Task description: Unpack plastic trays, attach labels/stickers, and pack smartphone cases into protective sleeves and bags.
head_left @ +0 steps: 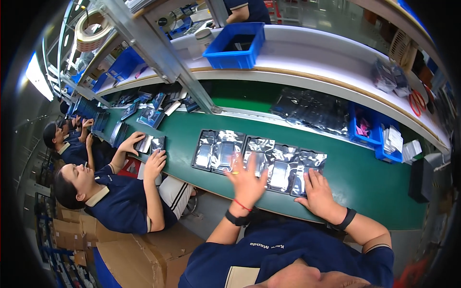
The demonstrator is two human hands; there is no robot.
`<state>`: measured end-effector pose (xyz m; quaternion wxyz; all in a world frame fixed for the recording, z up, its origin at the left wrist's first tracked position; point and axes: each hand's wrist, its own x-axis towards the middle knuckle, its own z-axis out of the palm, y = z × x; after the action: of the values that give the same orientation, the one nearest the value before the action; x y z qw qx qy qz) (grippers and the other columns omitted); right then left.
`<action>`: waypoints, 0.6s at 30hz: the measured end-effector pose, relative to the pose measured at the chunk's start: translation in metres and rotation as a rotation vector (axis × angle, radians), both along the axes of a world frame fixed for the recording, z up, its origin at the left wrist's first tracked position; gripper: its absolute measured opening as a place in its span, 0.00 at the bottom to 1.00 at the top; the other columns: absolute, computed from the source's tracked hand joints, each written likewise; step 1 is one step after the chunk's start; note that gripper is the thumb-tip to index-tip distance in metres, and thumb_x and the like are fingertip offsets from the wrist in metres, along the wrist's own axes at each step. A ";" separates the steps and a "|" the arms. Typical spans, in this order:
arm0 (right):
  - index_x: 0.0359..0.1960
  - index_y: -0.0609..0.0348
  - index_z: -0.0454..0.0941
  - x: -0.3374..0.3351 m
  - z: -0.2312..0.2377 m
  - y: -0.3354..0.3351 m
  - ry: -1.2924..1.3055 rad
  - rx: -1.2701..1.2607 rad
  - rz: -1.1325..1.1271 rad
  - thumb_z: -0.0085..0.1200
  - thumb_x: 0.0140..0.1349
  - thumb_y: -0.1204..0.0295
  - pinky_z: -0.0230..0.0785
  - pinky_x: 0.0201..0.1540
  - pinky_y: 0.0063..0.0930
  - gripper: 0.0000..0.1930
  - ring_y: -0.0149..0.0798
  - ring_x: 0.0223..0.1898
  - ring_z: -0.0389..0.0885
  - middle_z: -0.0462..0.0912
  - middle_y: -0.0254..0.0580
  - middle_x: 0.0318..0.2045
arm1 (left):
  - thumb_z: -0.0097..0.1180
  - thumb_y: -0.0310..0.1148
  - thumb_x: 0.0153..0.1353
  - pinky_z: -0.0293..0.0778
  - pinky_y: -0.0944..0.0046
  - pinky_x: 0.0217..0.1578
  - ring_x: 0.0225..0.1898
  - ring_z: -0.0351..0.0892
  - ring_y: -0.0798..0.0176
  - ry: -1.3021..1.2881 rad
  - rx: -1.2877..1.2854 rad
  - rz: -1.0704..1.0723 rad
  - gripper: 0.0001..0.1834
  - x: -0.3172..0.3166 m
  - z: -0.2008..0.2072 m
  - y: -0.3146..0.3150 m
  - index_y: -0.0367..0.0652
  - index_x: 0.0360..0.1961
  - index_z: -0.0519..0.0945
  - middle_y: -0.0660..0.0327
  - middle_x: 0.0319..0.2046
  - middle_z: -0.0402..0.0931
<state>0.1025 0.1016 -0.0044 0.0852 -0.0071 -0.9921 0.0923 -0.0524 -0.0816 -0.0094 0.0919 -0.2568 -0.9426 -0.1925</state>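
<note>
A row of several black trays (225, 150) lies on the green work table in front of me. Clear, shiny plastic bags with flat dark items inside rest in the trays. My left hand (247, 182) is over the middle of the row with its fingers spread, slightly blurred, and nothing shows in it. Whether it touches the bag (257, 157) below, I cannot tell. At the right end, my right hand (318, 193) lies with outstretched fingers on the near edge of the last bagged item (307, 165).
Beyond the row lies a pile of black plastic-wrapped pieces (312, 111). Blue bins (365, 132) and a black box (420, 180) stand at right. A shelf (307, 48) holds another blue bin (235, 45). At left, a co-worker (125, 201) handles small boxes; cardboard (139, 254) lies behind.
</note>
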 end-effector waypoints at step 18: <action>0.60 0.59 0.58 -0.153 0.011 -0.089 0.238 -0.375 0.136 0.62 0.47 0.59 0.67 0.48 0.42 0.39 0.55 0.50 0.67 0.61 0.59 0.56 | 0.57 0.49 0.54 0.54 0.47 0.58 0.58 0.56 0.34 0.109 -0.145 0.366 0.34 -0.243 -0.030 -0.211 0.39 0.57 0.68 0.31 0.55 0.59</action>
<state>-0.0503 0.0130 0.0066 0.1922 0.0550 -0.9388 0.2806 -0.2953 -0.2930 -0.0392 0.1576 -0.0974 -0.9785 -0.0901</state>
